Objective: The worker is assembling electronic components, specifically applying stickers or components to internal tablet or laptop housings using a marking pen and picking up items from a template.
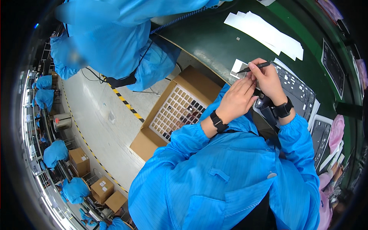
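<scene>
My right hand point(270, 83) grips a slim black pointed tool point(263, 65), like tweezers or a pen; which one I cannot make out. Its tip lies over a small white card with a grey patch point(236, 66) at the edge of the green table. Close beside it, my left hand point(234, 100) has its fingers stretched out and its thumb apart, the fingertips near the card and my right fingers. Whether they touch the card is hidden. To the right of my hands lies a black laptop-like panel point(306, 100) dotted with small white pieces.
White sheets point(260, 32) lie on the green table point(199, 36). Another dark panel point(332, 65) rests farther right. Below the table edge, at my left, is a cardboard box point(149, 143) with a gridded tray point(174, 109) of small parts. A person in blue point(103, 46) works at the far left.
</scene>
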Motion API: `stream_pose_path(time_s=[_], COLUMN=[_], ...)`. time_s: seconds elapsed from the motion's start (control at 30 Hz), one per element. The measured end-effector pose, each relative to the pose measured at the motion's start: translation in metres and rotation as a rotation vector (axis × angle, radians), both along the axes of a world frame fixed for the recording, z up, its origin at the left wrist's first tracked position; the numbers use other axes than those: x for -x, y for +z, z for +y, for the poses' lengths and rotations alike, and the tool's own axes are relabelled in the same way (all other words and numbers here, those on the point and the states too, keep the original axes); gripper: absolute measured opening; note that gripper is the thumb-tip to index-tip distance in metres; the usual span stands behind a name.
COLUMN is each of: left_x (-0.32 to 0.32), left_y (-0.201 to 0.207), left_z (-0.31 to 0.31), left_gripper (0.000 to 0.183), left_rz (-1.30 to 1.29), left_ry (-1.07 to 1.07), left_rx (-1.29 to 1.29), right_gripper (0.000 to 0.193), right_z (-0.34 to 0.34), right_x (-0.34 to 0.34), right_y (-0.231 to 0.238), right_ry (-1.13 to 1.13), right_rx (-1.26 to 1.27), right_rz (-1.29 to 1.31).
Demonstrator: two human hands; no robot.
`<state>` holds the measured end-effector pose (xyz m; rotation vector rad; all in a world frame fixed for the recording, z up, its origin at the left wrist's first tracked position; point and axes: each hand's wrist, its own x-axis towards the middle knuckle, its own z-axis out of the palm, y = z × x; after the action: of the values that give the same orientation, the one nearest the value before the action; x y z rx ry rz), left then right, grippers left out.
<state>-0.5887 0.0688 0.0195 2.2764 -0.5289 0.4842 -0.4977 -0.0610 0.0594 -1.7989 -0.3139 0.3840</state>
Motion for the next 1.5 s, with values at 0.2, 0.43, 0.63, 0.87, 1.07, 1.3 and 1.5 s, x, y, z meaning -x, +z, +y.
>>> stream_pose_path(time_s=[0.2,0.43,0.63,0.87,1.07,1.3,1.5], left_x=[-0.001,0.000,-0.001,-0.002,-0.002,0.000,-0.002], left_y=[-0.001,0.000,0.001,0.003,0.003,0.001,0.002], left_z=[-0.001,-0.002,-0.004,-0.008,-0.008,-0.006,-0.013], left_gripper=[0.043,0.043,0.040,0.040,0.040,0.040,0.038], left_rz=[-0.008,-0.006,-0.016,-0.019,-0.021,-0.043,-0.057], left_ry=[0.026,0.022,0.042,0.050,0.039,0.061,0.046], left_rx=[0.008,0.002,-0.018,-0.025,-0.007,-0.019,-0.017], right_gripper=[0.021,0.020,0.020,0.016,0.017,0.020,0.022], right_z=[-0.003,-0.002,-0.021,-0.010,-0.006,0.002,-0.031], right_x=[-0.010,-0.014,-0.020,-0.023,-0.026,-0.026,-0.026], right_y=[0.004,0.012,0.021,0.005,0.005,0.012,0.028], right_ry=[0.081,0.125,-0.001,0.197,0.233,0.222,0.042], right_rx=[-0.020,-0.004,-0.107,-0.097,-0.029,-0.001,-0.134], right_rz=[0.034,-0.012,0.048,-0.039,0.009,-0.015,0.046])
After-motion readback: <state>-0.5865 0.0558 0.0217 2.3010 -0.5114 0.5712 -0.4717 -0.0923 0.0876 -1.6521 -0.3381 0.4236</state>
